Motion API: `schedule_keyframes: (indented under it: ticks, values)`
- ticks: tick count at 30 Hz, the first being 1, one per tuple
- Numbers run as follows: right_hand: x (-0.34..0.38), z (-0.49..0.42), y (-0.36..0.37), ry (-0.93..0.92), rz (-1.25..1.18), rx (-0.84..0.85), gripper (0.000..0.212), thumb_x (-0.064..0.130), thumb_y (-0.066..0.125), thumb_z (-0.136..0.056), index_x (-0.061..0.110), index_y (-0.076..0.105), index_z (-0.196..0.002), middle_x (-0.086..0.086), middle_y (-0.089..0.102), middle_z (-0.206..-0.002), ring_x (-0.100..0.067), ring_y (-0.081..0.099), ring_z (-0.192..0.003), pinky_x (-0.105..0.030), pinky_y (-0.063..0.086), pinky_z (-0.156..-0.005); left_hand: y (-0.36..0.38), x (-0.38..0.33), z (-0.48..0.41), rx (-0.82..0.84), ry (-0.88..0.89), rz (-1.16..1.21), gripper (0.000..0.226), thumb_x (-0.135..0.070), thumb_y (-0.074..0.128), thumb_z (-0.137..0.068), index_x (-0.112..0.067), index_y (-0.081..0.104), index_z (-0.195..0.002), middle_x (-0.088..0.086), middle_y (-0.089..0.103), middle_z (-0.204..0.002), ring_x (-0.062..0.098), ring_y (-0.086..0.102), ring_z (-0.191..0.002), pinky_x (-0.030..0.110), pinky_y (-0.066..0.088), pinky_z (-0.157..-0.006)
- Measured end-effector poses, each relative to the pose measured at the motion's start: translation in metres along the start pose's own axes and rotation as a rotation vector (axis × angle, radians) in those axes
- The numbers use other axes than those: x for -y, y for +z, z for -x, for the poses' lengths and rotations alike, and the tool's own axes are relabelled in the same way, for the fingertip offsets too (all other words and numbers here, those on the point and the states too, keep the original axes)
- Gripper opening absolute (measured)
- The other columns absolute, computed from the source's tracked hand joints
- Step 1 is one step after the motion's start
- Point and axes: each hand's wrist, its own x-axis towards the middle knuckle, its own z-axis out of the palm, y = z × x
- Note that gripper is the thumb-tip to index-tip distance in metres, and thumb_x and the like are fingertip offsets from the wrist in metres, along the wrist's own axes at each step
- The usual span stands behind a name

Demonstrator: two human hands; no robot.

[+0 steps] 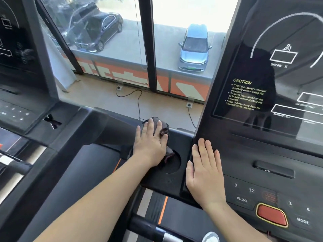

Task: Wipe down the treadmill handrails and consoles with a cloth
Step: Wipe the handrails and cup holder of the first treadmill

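By a tall window [122, 49] over parked cars, a treadmill's side tray [180, 137] gets its wipe.
The left hand [152, 144] lies flat, fingers straight, pressing the dark cloth [164, 127] onto the black tray rather than clutching it; the cloth bunches at the fingertips and trails to the rim of the round cup recess [173, 165]. The right hand [204, 173] rests open and flat on the console [262, 145] edge, holding nothing (a steadying prop, I judge). Best done with even palm pressure and the folds smoothed out, dipping into the recess before the buttons and handrail [148, 227].
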Motion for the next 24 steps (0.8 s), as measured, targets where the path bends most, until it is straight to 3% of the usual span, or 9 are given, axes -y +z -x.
schedule_keyframes:
  ticks: [4, 6, 11, 14, 17, 20, 24]
  values:
    - [-0.002, -0.002, -0.001, -0.005, 0.004, 0.004, 0.059, 0.032, 0.039, -0.101, 0.006, 0.046, -0.153, -0.011, 0.027, -0.168, -0.026, 0.016, -0.159, -0.054, 0.019, -0.126, 0.015, 0.000, 0.054, 0.004, -0.003, -0.012, 0.068, -0.052, 0.013, -0.106, -0.024, -0.012, -0.163, 0.006, -0.026, -0.168, 0.021, -0.024, -0.155, 0.045, -0.012, -0.126]
    - [-0.001, -0.002, -0.001, 0.002, -0.003, -0.004, 0.058, 0.031, 0.042, -0.101, 0.006, 0.046, -0.153, -0.011, 0.028, -0.168, -0.026, 0.016, -0.159, -0.054, 0.018, -0.127, 0.010, 0.007, 0.039, 0.023, 0.028, -0.044, 0.066, -0.051, 0.016, -0.107, -0.028, -0.009, -0.163, 0.004, -0.023, -0.170, 0.021, -0.020, -0.156, 0.046, -0.009, -0.127]
    - [0.001, -0.001, -0.001, 0.010, -0.020, 0.002, 0.059, 0.031, 0.042, -0.100, 0.007, 0.045, -0.154, -0.010, 0.026, -0.169, -0.025, 0.014, -0.159, -0.053, 0.017, -0.127, -0.018, 0.010, -0.024, 0.025, 0.150, -0.041, 0.059, -0.041, 0.025, -0.110, -0.022, 0.014, -0.164, 0.002, 0.003, -0.173, 0.021, 0.003, -0.159, 0.043, 0.001, -0.129]
    - [0.000, -0.001, -0.001, 0.004, -0.014, -0.008, 0.059, 0.031, 0.043, -0.100, 0.007, 0.045, -0.154, -0.010, 0.026, -0.169, -0.025, 0.015, -0.159, -0.053, 0.018, -0.127, 0.005, 0.001, 0.032, -0.003, 0.282, -0.051, 0.061, -0.040, 0.026, -0.108, -0.015, 0.020, -0.163, 0.007, 0.007, -0.172, 0.023, 0.005, -0.159, 0.043, 0.006, -0.129]
    - [-0.002, -0.002, 0.000, -0.001, -0.014, -0.023, 0.059, 0.031, 0.045, -0.100, 0.005, 0.046, -0.152, -0.011, 0.028, -0.168, -0.026, 0.016, -0.159, -0.054, 0.018, -0.127, 0.025, -0.009, 0.097, -0.018, 0.347, -0.015, 0.067, -0.045, 0.021, -0.104, -0.010, 0.036, -0.158, 0.010, 0.022, -0.169, 0.022, 0.018, -0.157, 0.045, 0.015, -0.128]
    - [-0.002, -0.001, 0.001, 0.002, -0.007, -0.026, 0.059, 0.030, 0.047, -0.099, 0.004, 0.046, -0.152, -0.013, 0.028, -0.168, -0.027, 0.016, -0.159, -0.054, 0.017, -0.127, 0.022, -0.015, 0.090, 0.098, 0.358, -0.039, 0.065, -0.045, 0.012, -0.106, -0.013, 0.029, -0.160, 0.006, 0.026, -0.168, 0.018, 0.016, -0.156, 0.040, 0.000, -0.129]
    - [-0.002, -0.003, 0.001, -0.001, -0.009, -0.029, 0.059, 0.031, 0.047, -0.099, 0.004, 0.047, -0.152, -0.013, 0.029, -0.168, -0.028, 0.017, -0.159, -0.053, 0.016, -0.128, 0.024, -0.016, 0.076, 0.024, 0.424, -0.140, 0.063, -0.045, 0.009, -0.104, -0.017, 0.044, -0.149, 0.001, 0.051, -0.152, 0.019, 0.038, -0.145, 0.041, 0.012, -0.126]
